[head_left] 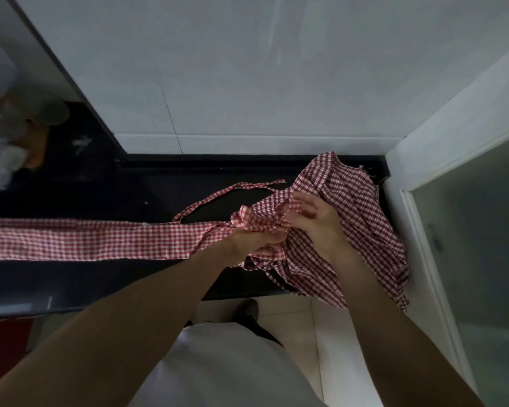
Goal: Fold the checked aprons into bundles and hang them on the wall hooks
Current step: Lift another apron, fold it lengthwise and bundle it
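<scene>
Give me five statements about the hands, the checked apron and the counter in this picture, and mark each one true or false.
1. The left hand grips bunched fabric of the checked apron. True.
2. The apron is already hanging on a wall hook. False: it lies on the dark counter, and no hook is in view.
3. A long folded band of the checked cloth stretches along the counter to the left edge of the picture. True.
4. The right hand is off the cloth, resting on the wall. False: it is on the apron, its fingers at the gathered fabric.
5. The apron is plain blue. False: it is red and white checked.
</scene>
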`<act>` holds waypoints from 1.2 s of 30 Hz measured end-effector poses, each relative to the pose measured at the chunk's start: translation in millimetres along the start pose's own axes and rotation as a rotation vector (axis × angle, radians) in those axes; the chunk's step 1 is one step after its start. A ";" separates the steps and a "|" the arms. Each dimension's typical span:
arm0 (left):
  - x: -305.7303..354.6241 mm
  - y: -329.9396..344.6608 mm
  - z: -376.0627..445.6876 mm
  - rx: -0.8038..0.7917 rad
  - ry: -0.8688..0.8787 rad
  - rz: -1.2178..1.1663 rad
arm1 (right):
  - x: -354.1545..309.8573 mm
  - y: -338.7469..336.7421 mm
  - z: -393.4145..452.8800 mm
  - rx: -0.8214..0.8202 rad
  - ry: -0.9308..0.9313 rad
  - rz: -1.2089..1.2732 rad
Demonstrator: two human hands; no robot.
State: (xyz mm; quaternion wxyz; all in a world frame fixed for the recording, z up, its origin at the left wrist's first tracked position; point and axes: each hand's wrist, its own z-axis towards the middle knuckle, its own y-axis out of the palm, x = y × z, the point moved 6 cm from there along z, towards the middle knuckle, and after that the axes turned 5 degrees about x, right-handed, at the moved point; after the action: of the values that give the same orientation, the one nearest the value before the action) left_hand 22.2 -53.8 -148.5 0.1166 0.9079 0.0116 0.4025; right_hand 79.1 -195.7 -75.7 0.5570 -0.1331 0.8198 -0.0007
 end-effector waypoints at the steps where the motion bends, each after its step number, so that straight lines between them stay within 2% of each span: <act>1: 2.0 0.3 -1.1 0.001 0.002 -0.011 | -3.6 -1.8 -0.6 0.005 -0.024 0.043; 6: 16.9 6.2 -10.2 -0.032 0.049 -0.096 | -16.9 9.7 -5.1 -0.150 -0.081 0.033; 8: 19.7 6.3 -14.0 -0.063 0.057 -0.090 | -16.8 19.7 -7.0 -0.207 -0.073 -0.101; 10: 20.4 4.9 -16.2 -0.059 0.061 -0.047 | -16.4 27.4 -7.3 -0.214 -0.141 -0.340; 12: 21.0 2.1 -15.9 -0.012 0.073 -0.016 | -18.9 32.5 -8.5 -0.205 -0.211 -0.514; 14: 22.1 -3.2 -15.4 0.063 0.092 -0.029 | -21.6 37.8 -10.6 -0.228 -0.253 -0.561; 17: 25.4 -12.5 -14.6 0.184 0.156 0.014 | -16.6 40.1 -10.5 -0.221 -0.251 -0.525; 19: 25.6 -17.9 -15.1 0.268 0.144 -0.017 | -8.5 36.2 -9.1 -0.131 -0.226 -0.439; 22: 22.3 -25.9 -18.2 0.356 0.066 -0.123 | 7.0 28.8 -7.2 0.082 -0.326 -0.421; 23: 19.6 -29.0 -19.1 0.384 0.021 -0.164 | 14.0 31.1 -7.2 0.083 -0.384 -0.452; 26: 11.7 -34.9 -22.5 0.466 -0.137 -0.220 | 41.4 46.5 -10.2 -0.051 -0.531 -0.630; 29: 1.1 -46.3 -28.3 0.595 -0.272 -0.217 | 65.4 56.4 -11.9 -0.104 -0.584 -0.799; 33: -7.1 -67.3 -34.1 0.778 -0.310 -0.005 | 78.3 62.2 -9.9 -0.080 -0.582 -0.971; 34: -3.9 -71.9 -37.3 0.855 -0.267 0.146 | 79.5 63.8 -9.5 -0.083 -0.564 -1.011; 36: 16.2 -71.8 -47.1 1.000 0.014 0.467 | 82.4 67.1 -9.3 -0.092 -0.519 -1.075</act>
State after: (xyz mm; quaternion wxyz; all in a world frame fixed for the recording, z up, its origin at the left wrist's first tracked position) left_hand 3.9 27.4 -122.0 -0.4213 0.8284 0.0006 0.3692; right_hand 27.7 -150.3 -157.4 0.6542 -0.5490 0.4740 -0.2145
